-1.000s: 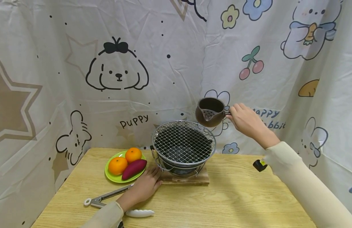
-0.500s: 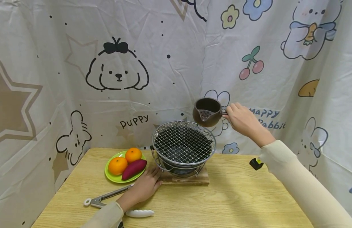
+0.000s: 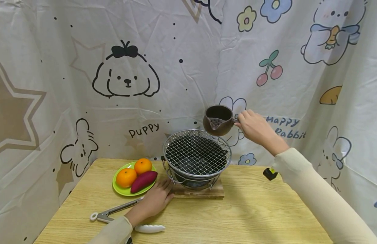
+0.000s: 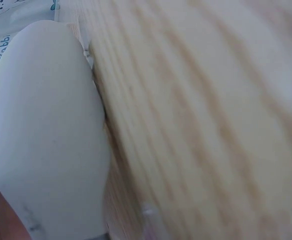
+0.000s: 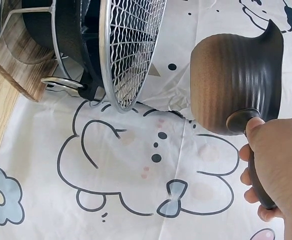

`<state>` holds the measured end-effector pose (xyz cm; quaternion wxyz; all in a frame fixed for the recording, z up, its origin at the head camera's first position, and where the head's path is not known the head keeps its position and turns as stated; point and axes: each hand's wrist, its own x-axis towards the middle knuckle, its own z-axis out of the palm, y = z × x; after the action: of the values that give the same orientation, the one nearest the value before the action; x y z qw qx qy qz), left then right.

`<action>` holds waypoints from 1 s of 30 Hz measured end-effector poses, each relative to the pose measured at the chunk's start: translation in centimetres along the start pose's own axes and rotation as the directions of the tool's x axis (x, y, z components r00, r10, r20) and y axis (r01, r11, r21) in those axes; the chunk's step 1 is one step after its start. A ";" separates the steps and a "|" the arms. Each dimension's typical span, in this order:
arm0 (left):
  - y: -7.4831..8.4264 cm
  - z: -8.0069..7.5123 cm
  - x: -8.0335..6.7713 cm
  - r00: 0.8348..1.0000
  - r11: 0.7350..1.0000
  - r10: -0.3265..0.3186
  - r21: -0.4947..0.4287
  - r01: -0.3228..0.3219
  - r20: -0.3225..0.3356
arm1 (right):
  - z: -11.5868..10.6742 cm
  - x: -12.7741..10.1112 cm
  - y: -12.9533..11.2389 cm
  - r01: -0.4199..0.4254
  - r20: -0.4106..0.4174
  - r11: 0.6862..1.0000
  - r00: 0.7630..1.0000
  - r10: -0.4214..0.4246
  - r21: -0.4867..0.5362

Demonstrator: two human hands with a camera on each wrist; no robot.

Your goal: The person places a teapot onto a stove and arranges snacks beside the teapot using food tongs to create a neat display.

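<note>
My right hand (image 3: 255, 128) grips the side handle of a brown lidless teapot (image 3: 217, 129), whose pouring lip has strainer holes behind it. In the head view the teapot hangs above the right rear rim of a round tabletop grill (image 3: 196, 154) topped with wire mesh. The right wrist view shows fingers and thumb wrapped round the dark handle, the ribbed teapot (image 5: 231, 82) apart from the mesh (image 5: 136, 47). Down on the table, my left hand (image 3: 156, 200) rests with fingers extended at the left end of the wooden board (image 3: 203, 195) under the grill. Only sleeve and tabletop appear in the left wrist view.
A green plate (image 3: 117, 190) left of the grill bears two oranges (image 3: 126, 178) and a purple sweet potato (image 3: 144, 182). Metal tongs (image 3: 107, 214) with white grips lie partly beneath my left forearm. A patterned curtain (image 3: 188, 84) hangs behind the table (image 3: 252, 203).
My right hand has shifted a little to the left with the teapot, bringing it further over the grill's rear rim. The left hand stays in place.
</note>
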<state>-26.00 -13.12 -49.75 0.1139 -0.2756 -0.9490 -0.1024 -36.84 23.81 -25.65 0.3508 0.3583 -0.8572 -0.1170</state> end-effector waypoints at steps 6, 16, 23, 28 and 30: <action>0.0 0.1 0.0 1.000 1.000 -0.001 -0.001 0.001 -0.007 | 0.1 0.4 -0.2 -0.014 0.026 1.000 1.000 0.014 0.005; -0.1 0.3 0.0 1.000 0.999 -0.014 -0.032 0.014 -0.005 | 0.6 0.7 -0.6 -0.009 0.037 1.000 0.999 0.009 0.003; -0.1 0.2 -0.2 1.000 0.999 -0.018 -0.037 0.018 0.001 | 0.9 1.0 -1.1 -0.007 0.060 1.000 0.998 0.006 0.008; 0.0 0.0 -0.1 1.000 0.999 -0.015 -0.036 0.015 0.004 | 1.3 1.1 -1.3 0.004 0.053 1.000 0.999 -0.004 0.004; 0.1 -0.1 -0.1 1.000 0.999 -0.014 -0.029 0.014 0.004 | 1.5 1.1 -1.3 0.011 0.046 1.000 0.999 -0.011 0.000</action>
<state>-25.85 -13.15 -49.65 0.1072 -0.2708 -0.9495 -0.1164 -37.74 22.00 -26.74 0.3304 0.3600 -0.8631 -0.1273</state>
